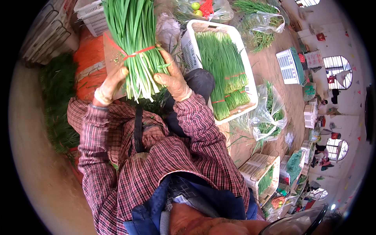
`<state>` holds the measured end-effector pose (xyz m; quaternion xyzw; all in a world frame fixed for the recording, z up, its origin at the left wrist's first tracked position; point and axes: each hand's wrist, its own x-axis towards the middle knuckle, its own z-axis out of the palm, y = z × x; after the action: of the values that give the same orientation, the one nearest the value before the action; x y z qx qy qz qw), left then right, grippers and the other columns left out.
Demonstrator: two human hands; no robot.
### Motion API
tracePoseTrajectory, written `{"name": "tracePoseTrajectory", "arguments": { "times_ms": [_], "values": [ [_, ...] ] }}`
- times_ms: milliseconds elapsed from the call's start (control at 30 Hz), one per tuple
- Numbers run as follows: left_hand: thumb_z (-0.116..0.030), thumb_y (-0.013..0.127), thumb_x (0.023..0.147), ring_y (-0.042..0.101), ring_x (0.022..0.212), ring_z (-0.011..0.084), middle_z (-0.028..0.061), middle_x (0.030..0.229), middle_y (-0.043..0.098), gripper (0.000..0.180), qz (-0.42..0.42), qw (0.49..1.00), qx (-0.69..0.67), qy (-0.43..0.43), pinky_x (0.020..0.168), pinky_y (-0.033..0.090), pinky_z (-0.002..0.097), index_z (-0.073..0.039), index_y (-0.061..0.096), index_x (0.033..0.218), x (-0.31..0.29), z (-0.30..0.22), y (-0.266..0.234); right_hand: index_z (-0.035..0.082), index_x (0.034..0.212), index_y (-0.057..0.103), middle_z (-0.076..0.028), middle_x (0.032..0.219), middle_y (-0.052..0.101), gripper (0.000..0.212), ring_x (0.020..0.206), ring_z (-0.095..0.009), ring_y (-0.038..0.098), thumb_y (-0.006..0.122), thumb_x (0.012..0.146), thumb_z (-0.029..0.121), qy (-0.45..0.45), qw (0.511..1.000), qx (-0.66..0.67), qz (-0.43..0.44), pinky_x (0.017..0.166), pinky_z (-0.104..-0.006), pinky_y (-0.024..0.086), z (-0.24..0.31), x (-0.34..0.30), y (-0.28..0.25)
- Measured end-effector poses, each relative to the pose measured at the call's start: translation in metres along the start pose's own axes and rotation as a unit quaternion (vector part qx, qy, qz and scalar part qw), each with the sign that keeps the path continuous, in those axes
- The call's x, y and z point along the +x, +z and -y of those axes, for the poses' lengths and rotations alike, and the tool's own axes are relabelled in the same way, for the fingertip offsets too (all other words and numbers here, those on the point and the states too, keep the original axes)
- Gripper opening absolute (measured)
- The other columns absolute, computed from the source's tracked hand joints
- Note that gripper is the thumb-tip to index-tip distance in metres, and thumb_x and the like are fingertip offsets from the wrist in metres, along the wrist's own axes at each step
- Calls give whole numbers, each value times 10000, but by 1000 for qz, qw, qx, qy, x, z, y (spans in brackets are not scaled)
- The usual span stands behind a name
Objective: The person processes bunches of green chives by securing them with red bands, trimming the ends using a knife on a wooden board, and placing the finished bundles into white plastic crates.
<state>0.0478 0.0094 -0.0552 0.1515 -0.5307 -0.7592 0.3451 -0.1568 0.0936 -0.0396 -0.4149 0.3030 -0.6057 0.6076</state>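
A thick bunch of garlic chives [137, 43], tied with a red band [137, 53], is held upright in front of me, leaves up and pale cut ends down. My left hand [112, 84], in a thin pale glove, grips its lower left side; the fingers go out of sight behind the stems. On the other side my right hand [173, 76], gloved too, is closed round the stems just below the band, thumb across the front. Close by on the right, a white plastic crate [252, 102] contains several red-banded bunches of chives [221, 66].
Loose greens [58, 102] lie in a dark pile at the far left. White crates [92, 17] are stacked at the upper left. Clear plastic bags of greens [270, 113] rest on the floor beyond the crate, and another crate [256, 172] stands at the lower right.
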Motion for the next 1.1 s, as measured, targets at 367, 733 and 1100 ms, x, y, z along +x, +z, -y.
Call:
{"name": "tracePoseTrajectory", "arguments": {
  "times_ms": [367,733,1100],
  "values": [
    [-347,625,894,643,971,256,132,1131,617,498,-136,926,-351,-14,853,552,409,-47,473,1261,11,16,19,119,1113,653,-76,1078,644,390,951,-223,630,747,776,293,-208,761,-612,-59,809,-320,509,47,-22,20],
    [-347,652,870,645,916,241,117,1082,629,527,-175,930,-323,4,826,553,392,-33,484,1258,16,24,19,118,840,572,-50,738,609,156,659,-247,629,697,746,106,-163,784,-595,-76,578,-348,504,24,-12,34],
    [-519,567,887,648,977,307,167,1131,626,642,-185,931,-307,68,866,545,473,-7,486,1266,5,-21,-51,119,788,601,-90,816,650,172,763,-307,642,566,824,284,161,576,-797,-89,647,-447,504,61,-79,-64]
  ]
}}
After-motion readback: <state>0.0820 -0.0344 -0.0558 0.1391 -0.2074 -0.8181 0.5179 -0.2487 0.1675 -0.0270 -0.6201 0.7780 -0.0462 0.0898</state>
